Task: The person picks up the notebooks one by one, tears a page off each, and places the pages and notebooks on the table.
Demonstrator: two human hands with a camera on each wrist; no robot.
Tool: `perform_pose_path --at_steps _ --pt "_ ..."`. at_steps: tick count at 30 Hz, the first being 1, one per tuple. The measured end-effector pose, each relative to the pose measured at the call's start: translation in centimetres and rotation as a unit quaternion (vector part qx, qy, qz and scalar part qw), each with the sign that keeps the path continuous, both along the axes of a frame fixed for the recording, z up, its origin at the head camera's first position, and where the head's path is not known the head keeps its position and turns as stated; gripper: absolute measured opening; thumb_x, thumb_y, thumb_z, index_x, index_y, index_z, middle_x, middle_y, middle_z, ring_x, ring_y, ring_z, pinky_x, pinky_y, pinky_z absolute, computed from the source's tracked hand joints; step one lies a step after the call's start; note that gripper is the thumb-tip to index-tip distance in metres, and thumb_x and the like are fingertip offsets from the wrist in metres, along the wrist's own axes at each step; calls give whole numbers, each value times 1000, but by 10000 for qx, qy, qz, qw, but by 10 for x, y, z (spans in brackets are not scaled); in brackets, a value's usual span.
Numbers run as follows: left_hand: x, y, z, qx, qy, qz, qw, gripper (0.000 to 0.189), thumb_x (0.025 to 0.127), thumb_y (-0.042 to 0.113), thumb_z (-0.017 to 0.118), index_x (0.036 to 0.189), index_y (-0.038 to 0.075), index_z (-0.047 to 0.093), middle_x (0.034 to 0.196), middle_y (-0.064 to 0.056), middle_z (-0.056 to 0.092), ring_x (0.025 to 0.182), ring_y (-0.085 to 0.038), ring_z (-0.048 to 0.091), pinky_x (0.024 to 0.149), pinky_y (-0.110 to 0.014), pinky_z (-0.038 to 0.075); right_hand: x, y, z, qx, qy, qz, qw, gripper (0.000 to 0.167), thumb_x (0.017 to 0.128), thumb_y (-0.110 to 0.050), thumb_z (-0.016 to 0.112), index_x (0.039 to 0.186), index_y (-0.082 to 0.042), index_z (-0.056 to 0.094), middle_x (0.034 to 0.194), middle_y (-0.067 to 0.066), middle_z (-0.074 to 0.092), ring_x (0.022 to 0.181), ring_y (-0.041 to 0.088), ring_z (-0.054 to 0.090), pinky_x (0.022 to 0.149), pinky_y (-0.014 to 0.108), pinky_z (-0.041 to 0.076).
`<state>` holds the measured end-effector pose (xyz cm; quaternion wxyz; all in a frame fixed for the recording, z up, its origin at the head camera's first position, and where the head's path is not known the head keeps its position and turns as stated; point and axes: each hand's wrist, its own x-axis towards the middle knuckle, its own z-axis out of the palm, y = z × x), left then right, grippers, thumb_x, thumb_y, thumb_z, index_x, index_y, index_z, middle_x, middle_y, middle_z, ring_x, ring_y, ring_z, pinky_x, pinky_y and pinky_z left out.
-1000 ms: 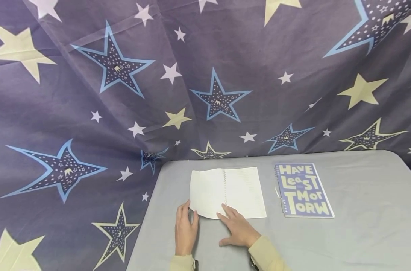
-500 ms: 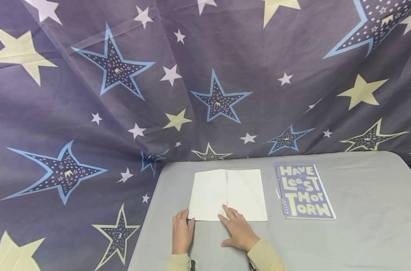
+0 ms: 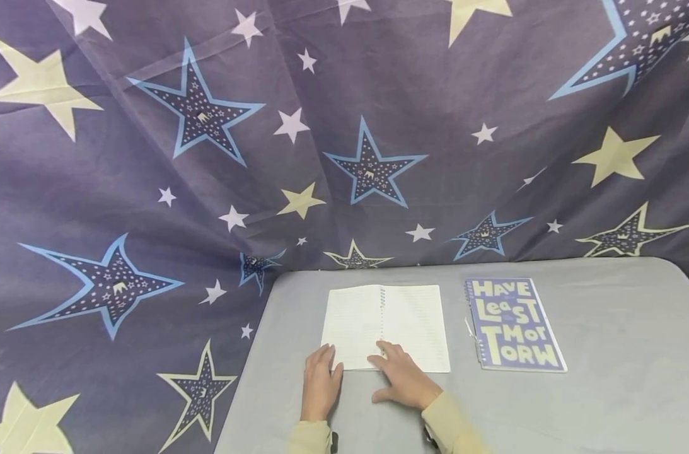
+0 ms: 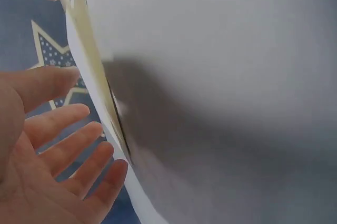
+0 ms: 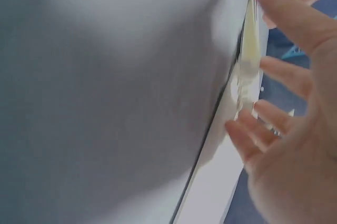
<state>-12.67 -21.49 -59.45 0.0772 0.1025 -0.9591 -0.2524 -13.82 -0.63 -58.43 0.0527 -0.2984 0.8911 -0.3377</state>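
Observation:
An open spiral notebook [image 3: 352, 315] with faintly lined white pages lies flat on the table. My left hand [image 3: 320, 383] rests its fingertips on the lower left corner of the left page. At the bottom of the spiral binding, my right hand [image 3: 405, 378] touches the notebook with its fingers spread. Seen from the left wrist, the left hand [image 4: 63, 145] has loosely extended fingers along the notebook's edge [image 4: 100, 77]. In the right wrist view, the right hand [image 5: 295, 119] likewise has extended fingers at the page edge, and nothing is gripped.
To the right lies a closed spiral notebook [image 3: 514, 325] with a purple cover and large pale letters. The grey table [image 3: 616, 353] meets a dark curtain [image 3: 435, 94] printed with stars at its back and left edges.
The left page, curled up at its lower edge a second ago, now lies flat. My left hand moved slightly left, then back right and up onto the page corner. The right hand barely moved.

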Motion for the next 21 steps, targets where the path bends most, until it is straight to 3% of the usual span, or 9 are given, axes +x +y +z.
perform_pose_path --at_steps 4,9,13,21 --pt "0 7 4 -35 127 -171 9998 43 89 19 73 129 5 64 139 -17 57 134 -37 47 113 -57 38 -14 9 1 -426 217 121 9988 68 76 -31 83 131 -1 58 139 24 51 126 39 49 107 59 42" --pt "-1 15 10 -158 363 -400 9984 40 89 20 72 126 4 66 138 -17 58 134 -37 48 116 -58 31 -36 23 2 -255 650 -65 9975 66 75 -28 84 128 3 58 129 22 56 119 37 53 103 55 46" --pt "-2 26 15 -143 148 -713 9972 42 92 23 69 129 6 64 142 -15 55 136 -35 46 115 -55 35 -55 37 3 -156 728 -263 9969 62 78 -23 83 127 5 57 127 21 57 117 38 53 102 55 47" --pt "-4 55 16 -255 -286 -1442 9888 57 94 33 65 145 13 50 152 -7 46 144 -27 38 120 -50 31 -88 62 -1 141 1024 -653 9925 61 78 -23 83 124 8 58 122 24 59 115 41 54 98 58 48"
